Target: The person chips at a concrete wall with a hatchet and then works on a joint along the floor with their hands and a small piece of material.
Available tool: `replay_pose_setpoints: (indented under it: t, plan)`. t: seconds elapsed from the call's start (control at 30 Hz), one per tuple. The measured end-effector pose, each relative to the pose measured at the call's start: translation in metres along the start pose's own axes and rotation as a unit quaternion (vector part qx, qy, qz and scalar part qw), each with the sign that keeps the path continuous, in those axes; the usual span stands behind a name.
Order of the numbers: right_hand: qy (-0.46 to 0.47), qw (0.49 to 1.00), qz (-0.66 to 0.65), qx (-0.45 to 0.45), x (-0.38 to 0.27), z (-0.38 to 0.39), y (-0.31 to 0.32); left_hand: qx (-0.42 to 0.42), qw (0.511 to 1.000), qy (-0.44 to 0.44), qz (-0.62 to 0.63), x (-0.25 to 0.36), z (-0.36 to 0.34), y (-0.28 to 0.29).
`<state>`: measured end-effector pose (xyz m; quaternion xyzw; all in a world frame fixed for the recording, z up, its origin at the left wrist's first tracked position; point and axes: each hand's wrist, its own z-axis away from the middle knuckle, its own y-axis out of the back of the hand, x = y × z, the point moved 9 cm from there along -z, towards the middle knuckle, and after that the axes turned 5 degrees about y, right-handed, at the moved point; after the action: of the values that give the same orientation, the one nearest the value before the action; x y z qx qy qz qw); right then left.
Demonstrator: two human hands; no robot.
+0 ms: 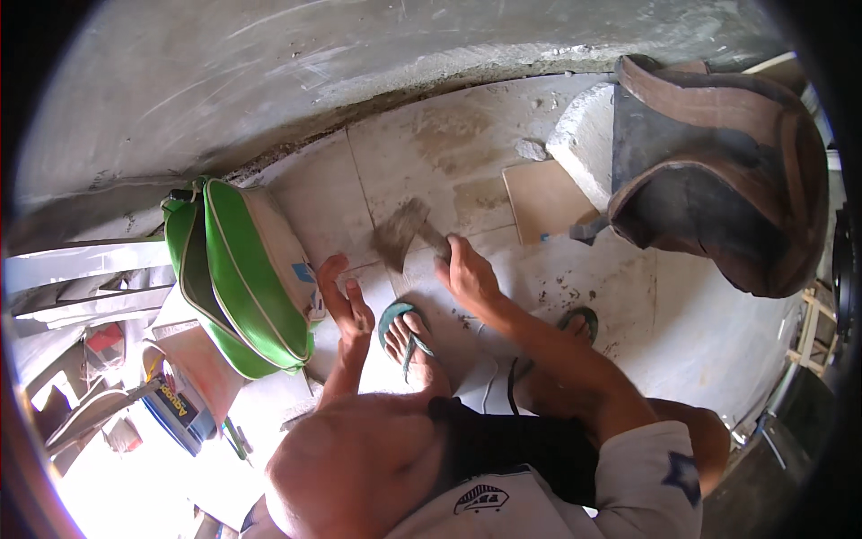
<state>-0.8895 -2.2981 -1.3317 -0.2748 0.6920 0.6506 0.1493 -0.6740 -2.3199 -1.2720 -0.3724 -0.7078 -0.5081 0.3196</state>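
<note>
The left hand [348, 301] is open, fingers loosely bent, near a green-and-white bag [247, 278]. The right hand [471, 280] grips a short-handled tool [401, 235], its flared head blurred over the floor tiles [314, 184]. Farther right are a square beige tile [541, 196], a rough white block [585, 139] and a brown-and-black bag [718, 175].

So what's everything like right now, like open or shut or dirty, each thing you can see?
left hand: open, fingers bent, holding nothing
right hand: closed around the tool's handle
bladed tool: gripped, blurred
green bag: bulging; can't tell if zipped
brown-and-grey bag: bulky; can't tell if shut
brown square board: lying flat
flip-flops: worn on the feet
floor: dirty, with stains and crumbs
</note>
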Motion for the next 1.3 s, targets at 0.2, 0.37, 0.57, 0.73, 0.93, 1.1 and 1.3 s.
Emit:
replay_pose_setpoints:
  t: [0.2, 0.37, 0.57, 0.73, 0.93, 1.1, 1.3]
  plan:
    - [-0.327, 0.652, -0.628, 0.271, -0.019, -0.109, -0.004, -0.104, 0.981, -0.009, -0.163, -0.049, 0.018, 0.003]
    - [-0.348, 0.478, -0.681, 0.432, 0.005, -0.165, -0.034, -0.232, 0.946, 0.005, -0.228, -0.057, 0.111, 0.046]
    - [-0.426, 0.480, -0.660, 0.391, 0.001, -0.172, -0.071, -0.038, 0.867, 0.398, -0.298, -0.111, 0.212, 0.138]
    - [-0.413, 0.513, -0.621, 0.425, 0.010, -0.174, -0.072, -0.070, 0.860, 0.437, -0.255, -0.103, 0.229, 0.129]
    - [-0.412, 0.510, -0.624, 0.425, 0.002, -0.187, -0.070, -0.087, 0.858, 0.449, -0.234, -0.100, 0.229, 0.130]
    - [-0.389, 0.519, -0.596, 0.473, 0.006, -0.188, -0.064, -0.094, 0.854, 0.458, -0.228, -0.092, 0.233, 0.134]
    - [-0.405, 0.516, -0.585, 0.477, -0.001, -0.188, -0.069, -0.090, 0.846, 0.477, -0.219, -0.083, 0.243, 0.139]
